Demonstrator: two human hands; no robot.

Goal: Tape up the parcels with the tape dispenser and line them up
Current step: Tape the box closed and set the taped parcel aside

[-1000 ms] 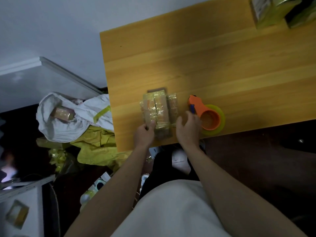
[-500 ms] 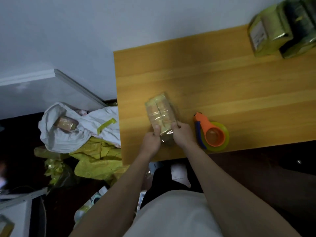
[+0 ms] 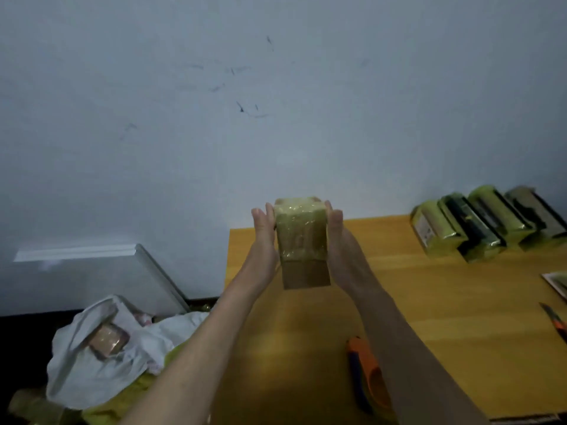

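I've got the parcel (image 3: 299,237) up in the air btwn both hands, lifted off the tabletop (image 3: 460,302) and out over its far left corner, toward the wall (image 3: 276,87). Left hand (image 3: 264,240) flat on its left side, right hand (image 3: 339,243) flat on the right side, fingers straight and pointing away from me, palms squeezing inward. So it's a press-carry, not a pinch: nothing curls round it. Makes sense w/ a slick tape-wrapped block, since flat palms on opposite faces keep it square and don't wrinkle the wrap.

The wrap looks glossy over most of the parcel; the near end shows bare brown, so I can't tell if that face is taped.

The tape dispenser (image 3: 368,381), orange, lies near the front edge by my right forearm, not in either hand. Prob parked there so it's in reach for the next one.

Four done parcels (image 3: 487,225) stand in a row at the far right of the tabletop along the back edge, touching side by side. I reckon this one is headed for the left end of that row.

Off the left edge on the floor, a white bag (image 3: 101,354) holds one more brown parcel (image 3: 107,338), prob next up. At the right edge an orange-handled tool (image 3: 555,322), too cut off to name.
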